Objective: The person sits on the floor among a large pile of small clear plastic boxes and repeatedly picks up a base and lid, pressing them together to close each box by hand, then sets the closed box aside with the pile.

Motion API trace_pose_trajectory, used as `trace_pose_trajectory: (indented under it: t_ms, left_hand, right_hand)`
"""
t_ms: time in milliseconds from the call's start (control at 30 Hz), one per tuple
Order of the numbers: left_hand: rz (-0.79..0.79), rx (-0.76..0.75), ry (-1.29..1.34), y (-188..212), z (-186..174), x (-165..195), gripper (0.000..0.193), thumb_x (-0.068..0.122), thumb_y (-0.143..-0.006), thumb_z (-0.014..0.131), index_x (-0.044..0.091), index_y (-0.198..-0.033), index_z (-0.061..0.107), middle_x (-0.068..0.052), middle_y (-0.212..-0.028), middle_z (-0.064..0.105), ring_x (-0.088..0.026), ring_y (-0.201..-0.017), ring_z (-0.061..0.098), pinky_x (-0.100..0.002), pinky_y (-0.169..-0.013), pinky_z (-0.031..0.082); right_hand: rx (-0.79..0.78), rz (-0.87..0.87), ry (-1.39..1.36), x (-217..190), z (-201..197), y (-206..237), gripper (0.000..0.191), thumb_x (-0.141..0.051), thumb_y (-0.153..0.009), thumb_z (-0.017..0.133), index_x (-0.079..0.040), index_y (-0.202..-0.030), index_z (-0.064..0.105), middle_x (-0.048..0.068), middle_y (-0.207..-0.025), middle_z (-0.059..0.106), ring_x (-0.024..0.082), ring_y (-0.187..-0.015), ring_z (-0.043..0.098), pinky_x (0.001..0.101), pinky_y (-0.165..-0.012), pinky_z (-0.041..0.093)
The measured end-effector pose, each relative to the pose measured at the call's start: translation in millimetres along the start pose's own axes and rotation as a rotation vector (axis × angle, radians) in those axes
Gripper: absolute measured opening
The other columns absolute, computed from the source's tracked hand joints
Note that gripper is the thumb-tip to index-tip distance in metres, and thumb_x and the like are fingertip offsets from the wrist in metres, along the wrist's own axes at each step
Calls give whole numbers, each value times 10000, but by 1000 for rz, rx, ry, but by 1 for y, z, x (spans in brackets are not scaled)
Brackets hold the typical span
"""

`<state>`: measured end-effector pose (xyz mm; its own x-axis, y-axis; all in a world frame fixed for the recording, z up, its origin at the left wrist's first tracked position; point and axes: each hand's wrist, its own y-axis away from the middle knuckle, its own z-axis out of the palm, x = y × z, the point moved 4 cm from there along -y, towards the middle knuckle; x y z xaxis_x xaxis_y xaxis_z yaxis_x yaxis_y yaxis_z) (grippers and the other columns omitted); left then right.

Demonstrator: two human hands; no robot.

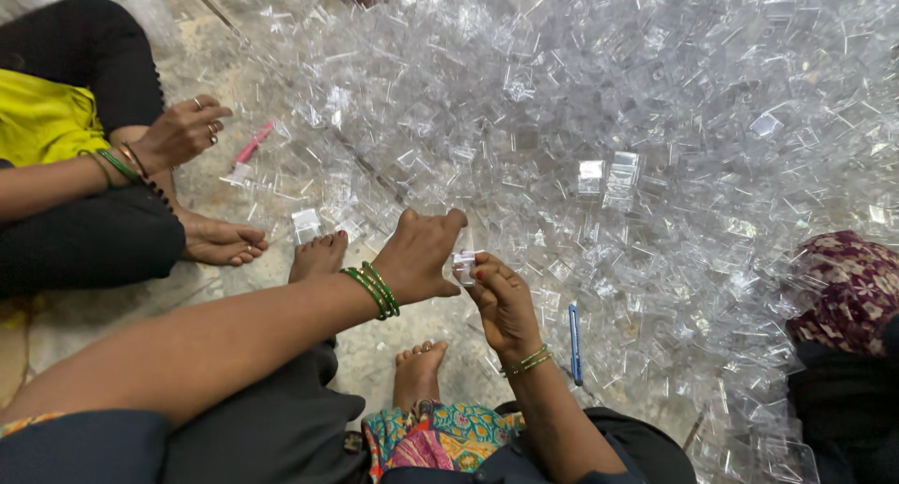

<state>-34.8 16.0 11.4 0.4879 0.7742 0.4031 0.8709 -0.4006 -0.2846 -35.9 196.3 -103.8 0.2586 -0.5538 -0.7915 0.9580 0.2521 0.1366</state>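
The piece (464, 262) is a small clear plastic bit, boxy and glinting white where the light catches it, no different in kind from the heap behind it. It sits low in the middle of the view, just above the person's feet, held up between both hands.

One piece is in hand. The heap (655, 119) of clear pieces on the floor is far too many to count; it covers most of the floor (201, 35) from the middle to the right edge. Two pens lie about: a blue pen (575, 344) just right of the right wrist, and a pink pen (251, 147) near a co-worker's hand (183, 128) at the left.

The left hand (421, 255) is curled nearly closed, its fingertips pinching the piece's left side. The right hand (504, 301) comes up from below, thumb and fingers (482, 276) pressed to the piece's lower right. Both hands touch it; the left knuckles hide part of it.
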Motion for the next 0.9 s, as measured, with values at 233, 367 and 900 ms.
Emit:
trace_pose_trajectory:
  t_ms: [233,367,900]
  left_hand:
    - [-24,-6,-8,9,30,-11,883,425,-569,951,70,-1214,463,-112,-991,663,-300,-1024,655,-460,-892,387]
    - [5,42,12,2,23,-15,909,418,-563,953,65,-1233,451,-114,-1039,650,-295,-1062,638,-474,-883,384]
    - [-67,47,144,13,6,-35,954,389,-554,988,24,-1238,432,-193,-1109,633,-390,-1054,633,-471,-907,503]
  right_hand:
    - [1,-24,-2,23,-17,-2,52,-10,-921,667,15,-910,711,51,-1213,624,235,-1043,703,384,-987,560]
    - [-13,-85,10,20,-15,-12,55,7,-914,658,-6,-903,710,58,-1219,615,229,-1047,689,389,-977,558]
    - [-69,-199,161,11,33,-2,216,-150,-994,600,25,-1085,689,34,-1488,450,210,-1195,646,422,-1021,546]
